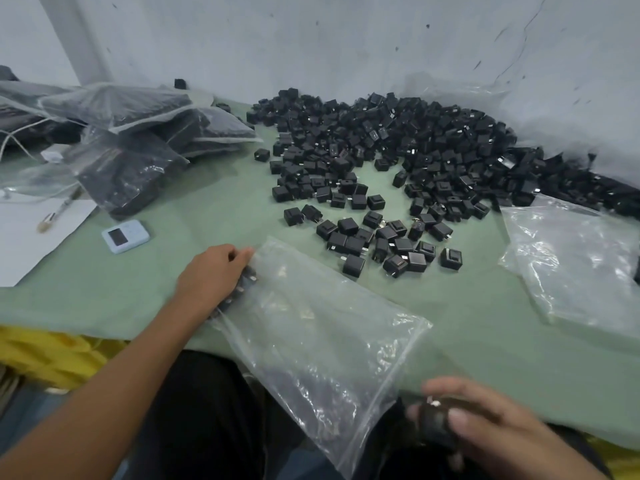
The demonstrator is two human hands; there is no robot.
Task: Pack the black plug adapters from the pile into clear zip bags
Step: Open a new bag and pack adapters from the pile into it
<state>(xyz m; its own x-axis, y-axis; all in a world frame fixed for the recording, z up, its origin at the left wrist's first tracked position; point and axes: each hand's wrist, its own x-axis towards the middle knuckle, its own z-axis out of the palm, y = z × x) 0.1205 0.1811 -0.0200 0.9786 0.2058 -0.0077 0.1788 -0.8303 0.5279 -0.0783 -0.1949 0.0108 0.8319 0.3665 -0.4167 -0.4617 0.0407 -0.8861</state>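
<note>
Filled bags (138, 133) sit at ten o'clock, a big pile (398, 143) at one. Left hand (211, 275) and right hand (464, 417) each clasp adapters (434, 426)

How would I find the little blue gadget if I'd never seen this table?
Look at the green table, on its left side. Between the white paper and the left hand lies the little blue gadget, flat and alone. It is the only pale blue thing there, with a grey screen.
</note>
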